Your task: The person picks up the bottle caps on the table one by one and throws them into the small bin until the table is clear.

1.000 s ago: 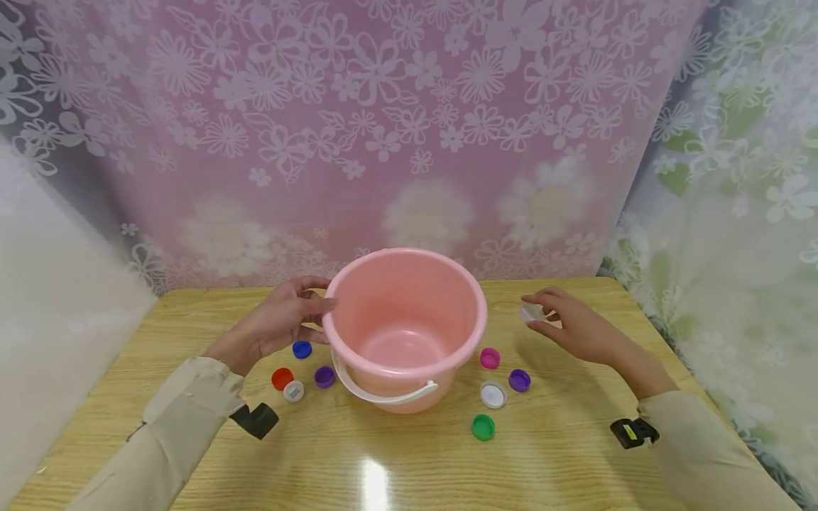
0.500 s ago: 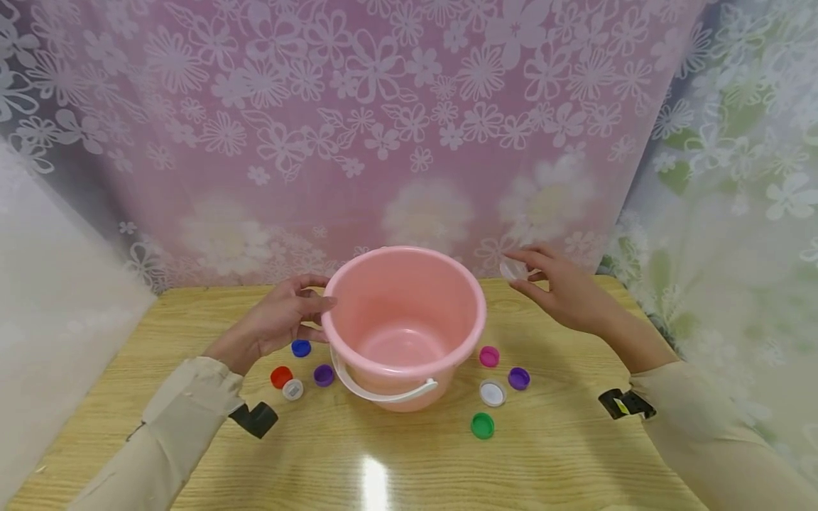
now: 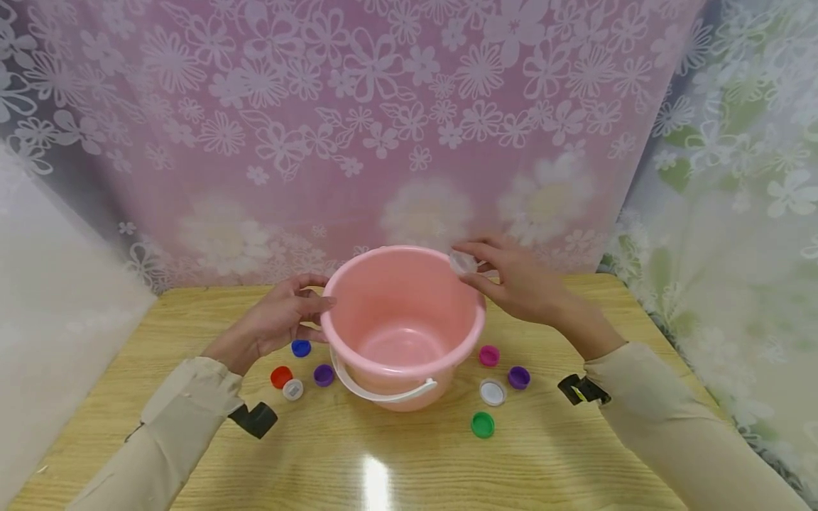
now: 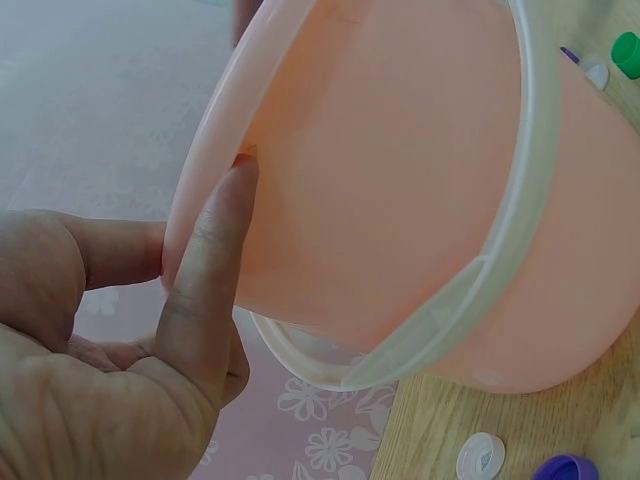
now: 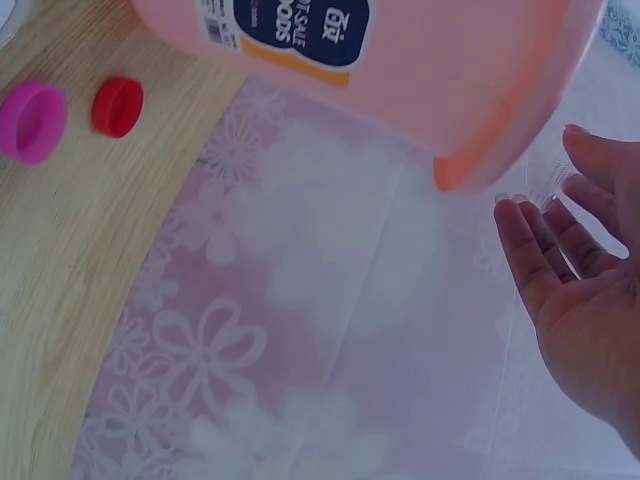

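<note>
A pink bucket (image 3: 409, 312) with a white handle (image 3: 383, 392) stands upright on the table, its inside bare as far as the head view shows. My left hand (image 3: 281, 319) grips its rim on the left side; in the left wrist view the thumb and fingers lie on either side of the pink wall. Over the rim's far right edge, my right hand (image 3: 520, 280) pinches a clear plastic cap (image 3: 463, 262) between thumb and fingers. In the right wrist view this cap is barely visible behind the fingertips.
Blue (image 3: 301, 348), red (image 3: 281, 377), purple (image 3: 324, 375) and white (image 3: 292, 389) caps lie left of the bucket. Pink (image 3: 489, 355), purple (image 3: 519, 377), clear-rimmed (image 3: 493, 392) and green (image 3: 482, 424) caps lie right. Another red cap (image 5: 118, 107) shows in the right wrist view.
My right hand has lifted the clear cap from low over the table's right side and carried it left to the bucket's rim. The left hand and bucket stay put.
</note>
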Tool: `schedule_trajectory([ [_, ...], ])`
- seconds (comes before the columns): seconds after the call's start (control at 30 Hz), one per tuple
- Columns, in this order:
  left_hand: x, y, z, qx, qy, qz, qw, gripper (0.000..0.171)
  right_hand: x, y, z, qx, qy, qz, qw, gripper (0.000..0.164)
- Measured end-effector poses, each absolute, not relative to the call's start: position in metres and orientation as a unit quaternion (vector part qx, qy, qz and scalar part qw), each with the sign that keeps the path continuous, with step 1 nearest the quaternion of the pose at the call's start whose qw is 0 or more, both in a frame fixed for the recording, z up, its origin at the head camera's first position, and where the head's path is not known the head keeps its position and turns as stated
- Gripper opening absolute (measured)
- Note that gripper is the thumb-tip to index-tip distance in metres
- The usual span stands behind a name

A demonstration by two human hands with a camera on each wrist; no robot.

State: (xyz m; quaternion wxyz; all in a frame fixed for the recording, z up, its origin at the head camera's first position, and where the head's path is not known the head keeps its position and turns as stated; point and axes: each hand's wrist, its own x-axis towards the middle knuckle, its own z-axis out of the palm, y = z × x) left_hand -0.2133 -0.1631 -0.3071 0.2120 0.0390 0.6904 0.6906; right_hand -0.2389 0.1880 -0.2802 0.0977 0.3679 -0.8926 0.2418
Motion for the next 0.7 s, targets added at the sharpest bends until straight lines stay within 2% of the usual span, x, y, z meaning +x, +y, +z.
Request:
schedule_trajectory([
  [0.43,-0.214,-0.165,-0.308,0.033,0.691,0.691,0.208,0.051,-0.244,0.150,-0.286,0.408,-0.871,0.264,0.062,0.044],
  [0.7,-0.213,-0.164,-0.307,0.031,0.688,0.694,0.212,0.050,-0.246,0.136,-0.293,0.433,-0.859,0.266,0.063,0.043],
])
